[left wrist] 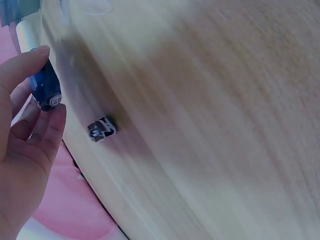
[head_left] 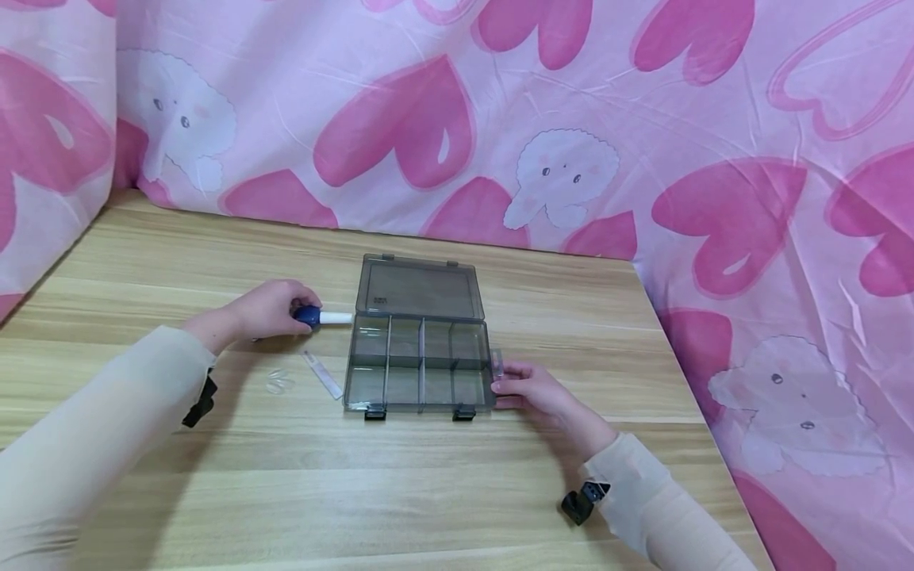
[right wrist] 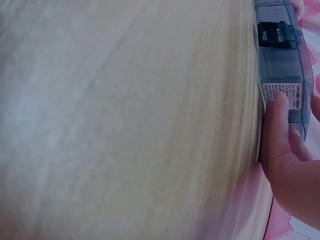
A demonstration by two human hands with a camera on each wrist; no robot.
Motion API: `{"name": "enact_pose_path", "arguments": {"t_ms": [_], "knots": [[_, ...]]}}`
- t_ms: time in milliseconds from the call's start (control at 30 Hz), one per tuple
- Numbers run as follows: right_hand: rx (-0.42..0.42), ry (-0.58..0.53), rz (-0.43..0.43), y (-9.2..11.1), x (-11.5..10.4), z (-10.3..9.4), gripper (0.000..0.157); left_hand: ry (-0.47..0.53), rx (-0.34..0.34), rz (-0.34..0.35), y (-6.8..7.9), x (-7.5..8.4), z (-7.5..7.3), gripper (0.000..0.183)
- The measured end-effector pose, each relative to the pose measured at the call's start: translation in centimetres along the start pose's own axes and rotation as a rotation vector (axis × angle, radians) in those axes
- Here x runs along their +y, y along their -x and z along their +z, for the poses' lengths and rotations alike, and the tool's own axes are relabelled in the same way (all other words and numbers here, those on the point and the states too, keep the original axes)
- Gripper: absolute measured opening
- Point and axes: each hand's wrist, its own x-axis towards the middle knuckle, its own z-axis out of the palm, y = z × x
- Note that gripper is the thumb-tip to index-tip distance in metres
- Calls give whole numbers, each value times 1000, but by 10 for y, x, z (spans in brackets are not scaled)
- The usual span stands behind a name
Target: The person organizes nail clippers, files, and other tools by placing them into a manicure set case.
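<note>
A smoky see-through compartment box [head_left: 420, 363] lies on the table with its lid [head_left: 421, 287] folded back. My left hand [head_left: 274, 309] is left of the box and pinches a small dark blue bottle [left wrist: 46, 89] with a long white cap [head_left: 336, 318] directed at the box. My right hand [head_left: 531, 390] grips the box at its right front edge, where a clear piece [head_left: 497, 362] shows beside the fingers. A white printed label [right wrist: 290, 102] lies under a fingertip in the right wrist view.
Left of the box lie a slim pale strip [head_left: 324, 375] and several small clear oval pieces [head_left: 278, 382]. A small dark and silvery item [left wrist: 102, 129] sits on the wood table [head_left: 400, 492] near my left hand. Pink heart-patterned cloth [head_left: 400, 119] hangs behind and beside the table.
</note>
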Motion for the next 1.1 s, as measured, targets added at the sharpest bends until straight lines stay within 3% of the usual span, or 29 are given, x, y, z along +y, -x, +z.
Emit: {"name": "enact_pose_path", "arguments": {"t_ms": [700, 1100], "knots": [[23, 44, 46, 2, -4, -1, 56, -33, 43, 62, 9, 23, -23, 34], [14, 55, 42, 2, -3, -1, 57, -7, 43, 142, -3, 55, -12, 32]]}}
